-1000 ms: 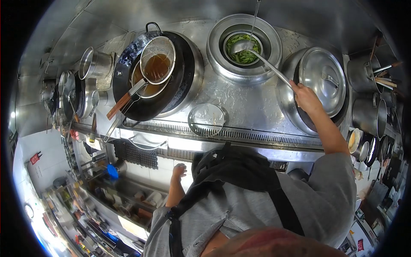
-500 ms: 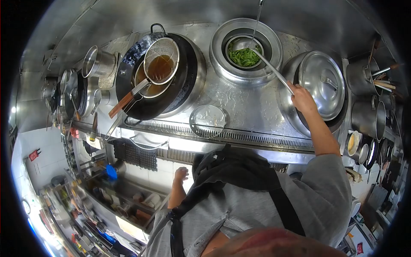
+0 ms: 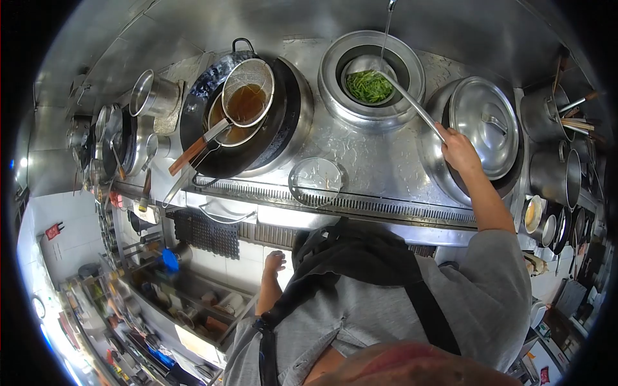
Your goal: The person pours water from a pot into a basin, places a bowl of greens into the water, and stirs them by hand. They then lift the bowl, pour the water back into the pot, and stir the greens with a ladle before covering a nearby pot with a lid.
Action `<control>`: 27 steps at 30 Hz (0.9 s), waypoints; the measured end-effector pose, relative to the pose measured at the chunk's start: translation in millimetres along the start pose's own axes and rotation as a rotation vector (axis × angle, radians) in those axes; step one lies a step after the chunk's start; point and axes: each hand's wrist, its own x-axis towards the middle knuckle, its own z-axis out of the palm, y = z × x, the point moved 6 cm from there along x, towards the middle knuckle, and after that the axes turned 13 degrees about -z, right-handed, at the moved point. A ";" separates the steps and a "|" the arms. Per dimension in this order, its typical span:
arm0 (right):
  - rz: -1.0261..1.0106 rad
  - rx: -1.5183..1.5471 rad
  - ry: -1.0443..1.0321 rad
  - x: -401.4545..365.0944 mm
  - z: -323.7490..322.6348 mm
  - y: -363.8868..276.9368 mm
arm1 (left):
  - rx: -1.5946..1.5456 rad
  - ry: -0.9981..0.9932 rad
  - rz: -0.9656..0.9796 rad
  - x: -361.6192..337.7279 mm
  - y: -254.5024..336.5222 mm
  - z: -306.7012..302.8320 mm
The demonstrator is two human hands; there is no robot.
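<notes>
My right hand (image 3: 461, 149) is wrapped around the end of a long-handled metal ladle (image 3: 414, 103). The ladle's head lies among chopped green vegetables (image 3: 370, 86) in the round metal pot (image 3: 328, 71) at the back of the range. A thin stream of water runs from the tap (image 3: 391, 6) onto that spot. Down at my left side, below the range's front edge, my left hand (image 3: 275, 261) hangs with curled fingers and nothing visible in it.
Left of the pot, a strainer (image 3: 248, 96) with brown liquid showing through it rests over a black wok (image 3: 199, 128). A domed lid (image 3: 483, 122) covers the right-hand wok. A round wire-rimmed strainer (image 3: 315, 183) lies near the front grate. Pots (image 3: 553, 180) stand along the right wall.
The ladle's head has shifted within the pot, and the greens now lie spread in front of it. My right hand has moved slightly. The left hand stays low at my side.
</notes>
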 end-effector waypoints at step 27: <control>0.181 0.450 0.286 -96.3 108.9 -27.3 | 0.042 0.006 0.041 -1.8 -19.1 9.0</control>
